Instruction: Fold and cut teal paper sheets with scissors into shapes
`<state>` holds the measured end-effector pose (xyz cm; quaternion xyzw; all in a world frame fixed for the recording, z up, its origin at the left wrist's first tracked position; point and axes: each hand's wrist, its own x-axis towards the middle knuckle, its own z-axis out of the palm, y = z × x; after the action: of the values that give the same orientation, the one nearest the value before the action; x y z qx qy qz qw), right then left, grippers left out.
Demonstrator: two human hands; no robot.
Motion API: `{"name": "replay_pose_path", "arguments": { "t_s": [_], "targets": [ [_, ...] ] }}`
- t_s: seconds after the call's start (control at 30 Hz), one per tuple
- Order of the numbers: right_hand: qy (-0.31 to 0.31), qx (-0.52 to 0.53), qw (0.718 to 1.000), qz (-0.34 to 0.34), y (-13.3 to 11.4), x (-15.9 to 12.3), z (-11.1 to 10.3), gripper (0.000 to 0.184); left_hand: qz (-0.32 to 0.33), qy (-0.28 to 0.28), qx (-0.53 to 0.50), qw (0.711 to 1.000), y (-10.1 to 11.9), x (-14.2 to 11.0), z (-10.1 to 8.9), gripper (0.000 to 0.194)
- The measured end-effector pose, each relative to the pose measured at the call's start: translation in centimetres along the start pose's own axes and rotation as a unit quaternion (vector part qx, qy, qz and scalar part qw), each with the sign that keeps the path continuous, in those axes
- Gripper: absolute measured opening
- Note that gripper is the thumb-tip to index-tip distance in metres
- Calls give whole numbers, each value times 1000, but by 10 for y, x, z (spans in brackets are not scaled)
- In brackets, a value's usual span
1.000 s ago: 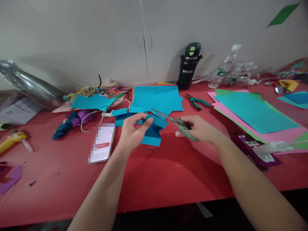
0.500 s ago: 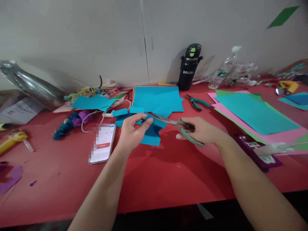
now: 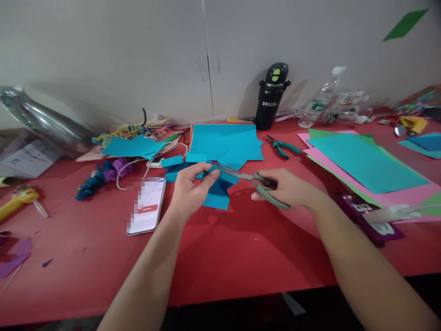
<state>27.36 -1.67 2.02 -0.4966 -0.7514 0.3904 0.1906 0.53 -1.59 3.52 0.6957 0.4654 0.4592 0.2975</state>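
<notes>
My left hand [image 3: 195, 186] pinches a small piece of blue paper [image 3: 214, 168] between thumb and fingers, its shape mostly hidden. Green-handled scissors [image 3: 272, 195] are gripped in my right hand [image 3: 284, 186], fingers through the handle loops. Their blades point left and reach the paper at my left fingertips, slightly parted. Beneath and behind both hands lie cut pieces of blue paper [image 3: 217, 197]. A stack of blue sheets [image 3: 223, 138] rests just behind them.
A phone [image 3: 148, 207] lies left of my left hand. Pliers [image 3: 282, 148] and a black bottle [image 3: 272, 99] are at the back. Coloured sheets [image 3: 368, 161] and a purple power strip [image 3: 368, 218] with a plug occupy the right. Paper flowers [image 3: 103, 177] lie left on the red table [image 3: 255, 262].
My right hand and the scissors have shifted very slightly to the left, towards the paper. My left hand stays almost in place.
</notes>
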Motion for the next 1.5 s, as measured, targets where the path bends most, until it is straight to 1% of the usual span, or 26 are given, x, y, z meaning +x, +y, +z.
{"name": "replay_pose_path", "arguments": {
  "t_s": [0.7, 0.97, 1.5],
  "targets": [
    [-13, 4, 1000, -1, -1, 0, 0, 39, -8, 1, -8, 1000, -2, -1, 0, 21],
    [-18, 6, 1000, 0, -1, 2, 1, 40, 0, 0, -13, 1000, -3, 0, -1, 20],
    [-44, -18, 999, -6, -1, 3, 1, 39, -8, -1, -27, 1000, -5, 0, -2, 20]
  ]
}}
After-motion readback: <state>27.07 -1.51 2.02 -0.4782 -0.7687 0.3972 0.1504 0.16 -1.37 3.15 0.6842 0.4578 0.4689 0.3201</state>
